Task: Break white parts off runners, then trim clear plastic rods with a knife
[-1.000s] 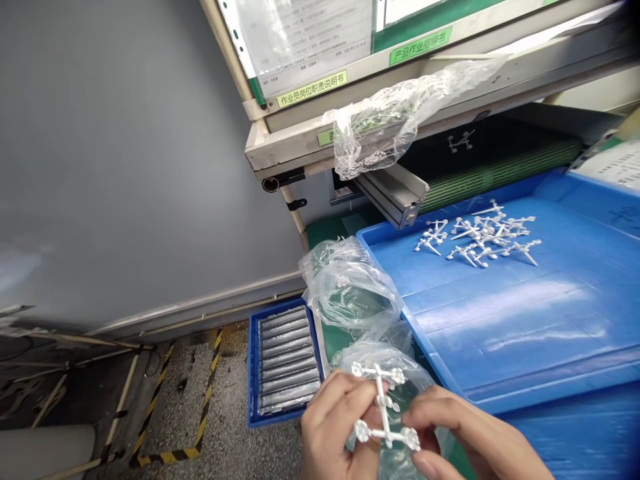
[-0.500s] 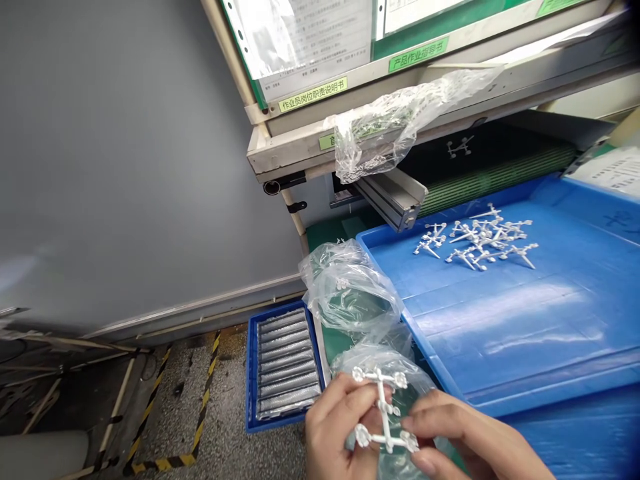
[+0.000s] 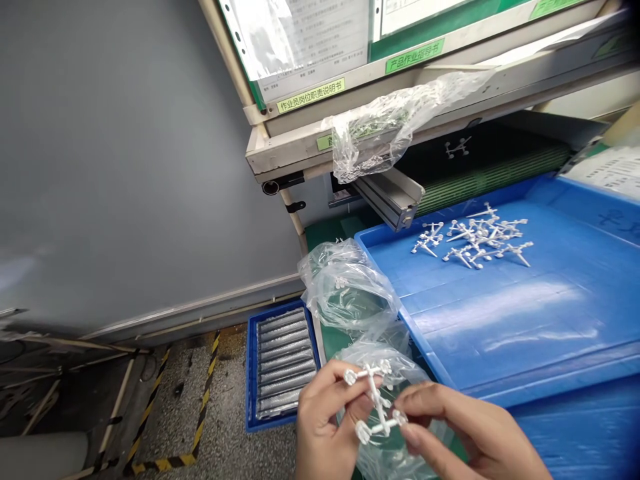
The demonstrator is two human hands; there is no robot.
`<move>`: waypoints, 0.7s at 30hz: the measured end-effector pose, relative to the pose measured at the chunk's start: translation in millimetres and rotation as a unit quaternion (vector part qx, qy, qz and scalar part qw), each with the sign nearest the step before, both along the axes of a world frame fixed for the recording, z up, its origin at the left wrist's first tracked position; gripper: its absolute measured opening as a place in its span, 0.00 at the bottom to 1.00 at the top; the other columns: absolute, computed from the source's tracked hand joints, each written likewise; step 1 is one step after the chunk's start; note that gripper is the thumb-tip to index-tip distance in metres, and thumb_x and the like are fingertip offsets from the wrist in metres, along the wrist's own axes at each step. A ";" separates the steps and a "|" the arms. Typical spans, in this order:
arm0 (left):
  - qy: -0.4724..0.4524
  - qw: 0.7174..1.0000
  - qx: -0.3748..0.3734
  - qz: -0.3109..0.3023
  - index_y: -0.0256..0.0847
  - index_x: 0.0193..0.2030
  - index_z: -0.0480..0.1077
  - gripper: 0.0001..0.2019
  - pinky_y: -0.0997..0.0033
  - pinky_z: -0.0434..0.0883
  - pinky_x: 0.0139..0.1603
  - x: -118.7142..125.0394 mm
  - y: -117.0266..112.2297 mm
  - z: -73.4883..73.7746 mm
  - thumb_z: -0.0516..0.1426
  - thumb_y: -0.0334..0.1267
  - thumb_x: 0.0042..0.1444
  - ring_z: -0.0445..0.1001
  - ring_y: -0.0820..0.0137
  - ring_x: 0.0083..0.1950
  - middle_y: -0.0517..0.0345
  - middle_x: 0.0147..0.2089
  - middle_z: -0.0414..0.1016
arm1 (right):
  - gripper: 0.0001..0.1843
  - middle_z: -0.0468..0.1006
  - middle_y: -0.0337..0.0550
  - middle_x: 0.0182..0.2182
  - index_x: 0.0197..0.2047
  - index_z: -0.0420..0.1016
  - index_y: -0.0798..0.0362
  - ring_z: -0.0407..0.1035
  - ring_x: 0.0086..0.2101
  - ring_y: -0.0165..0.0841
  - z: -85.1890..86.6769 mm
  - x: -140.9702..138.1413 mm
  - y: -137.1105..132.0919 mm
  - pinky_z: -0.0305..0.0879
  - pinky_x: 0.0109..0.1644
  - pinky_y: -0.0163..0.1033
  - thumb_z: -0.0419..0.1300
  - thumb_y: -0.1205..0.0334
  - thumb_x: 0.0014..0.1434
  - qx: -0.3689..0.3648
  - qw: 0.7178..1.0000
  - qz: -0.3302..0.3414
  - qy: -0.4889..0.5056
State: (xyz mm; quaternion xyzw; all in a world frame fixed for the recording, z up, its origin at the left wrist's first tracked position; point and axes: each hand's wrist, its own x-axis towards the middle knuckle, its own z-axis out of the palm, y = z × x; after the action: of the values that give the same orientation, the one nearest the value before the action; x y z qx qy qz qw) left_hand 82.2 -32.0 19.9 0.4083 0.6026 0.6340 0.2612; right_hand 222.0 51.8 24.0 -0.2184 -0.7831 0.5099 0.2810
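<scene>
Both of my hands hold a white moulded plastic runner piece [image 3: 377, 400], a branched frame with small round parts at its ends. My left hand [image 3: 325, 423] pinches it from the lower left, and my right hand [image 3: 450, 427] grips it from the right with its fingers curled. Beneath the hands lies a clear plastic bag [image 3: 385, 363]. A second crumpled clear bag [image 3: 347, 287] rests just beyond them, with a small white piece inside. A pile of similar white moulded pieces [image 3: 475, 240] lies on a large blue plastic tray [image 3: 495, 320] to the right of my hands.
A small blue tray [image 3: 283, 363] of grey ribbed strips stands left of my hands. Below it is a speckled floor [image 3: 170, 407] with yellow-and-black tape. Above are a green belt conveyor [image 3: 493, 172], a metal shelf edge [image 3: 320, 137] and a hanging clear bag [image 3: 385, 127].
The white runner piece has turned in my fingers and now tilts, with its top swung left. My hands have drawn slightly closer together. The view has shifted only a little.
</scene>
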 end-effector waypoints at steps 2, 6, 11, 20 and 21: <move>0.075 0.997 -0.025 -0.018 0.46 0.38 0.78 0.09 0.77 0.68 0.31 -8.4 -1.1 6.0 0.58 0.32 0.53 0.73 0.71 0.32 0.55 0.32 0.73 | 0.06 0.77 0.38 0.29 0.37 0.69 0.51 0.73 0.28 0.29 0.0 1.3 4.3 0.68 0.31 0.28 0.55 0.70 0.57 0.121 0.992 0.015 -0.011; 0.175 0.979 -0.083 -0.067 0.42 0.39 0.77 0.10 0.76 0.68 0.32 -17.1 0.4 15.4 0.55 0.29 0.54 0.73 0.71 0.33 0.53 0.32 0.73 | 0.09 0.74 0.40 0.25 0.34 0.68 0.52 0.70 0.24 0.28 3.2 1.9 8.0 0.65 0.28 0.30 0.48 0.69 0.62 0.265 0.962 0.031 -0.059; 0.258 0.957 -0.111 -0.074 0.35 0.34 0.75 0.09 0.76 0.67 0.31 -15.0 1.0 19.6 0.53 0.28 0.55 0.71 0.71 0.31 0.52 0.31 0.72 | 0.16 0.71 0.39 0.22 0.28 0.67 0.52 0.66 0.21 0.28 9.6 0.0 10.1 0.62 0.26 0.32 0.43 0.67 0.64 0.348 0.931 0.050 -0.101; 0.148 0.983 -0.104 0.006 0.41 0.30 0.73 0.07 0.78 0.67 0.29 -17.7 -6.5 16.4 0.57 0.26 0.50 0.72 0.71 0.31 0.58 0.31 0.73 | 0.05 0.69 0.39 0.29 0.34 0.62 0.51 0.65 0.27 0.28 -14.0 -7.4 19.6 0.64 0.27 0.32 0.55 0.59 0.58 -0.294 0.953 0.067 -0.032; 0.128 0.987 -0.101 0.008 0.41 0.30 0.73 0.07 0.77 0.67 0.30 -17.7 -6.5 15.2 0.57 0.26 0.49 0.72 0.70 0.31 0.58 0.31 0.73 | 0.08 0.68 0.38 0.30 0.35 0.62 0.51 0.63 0.26 0.27 -15.2 -9.0 19.1 0.63 0.25 0.31 0.57 0.56 0.56 -0.393 0.917 0.075 0.000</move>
State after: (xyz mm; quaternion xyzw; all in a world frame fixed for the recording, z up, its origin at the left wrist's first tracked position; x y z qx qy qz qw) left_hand 64.5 -38.4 35.0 0.4524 0.6950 0.5151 0.2167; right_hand 213.0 70.9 8.8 -0.2517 -0.5341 0.7960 0.1337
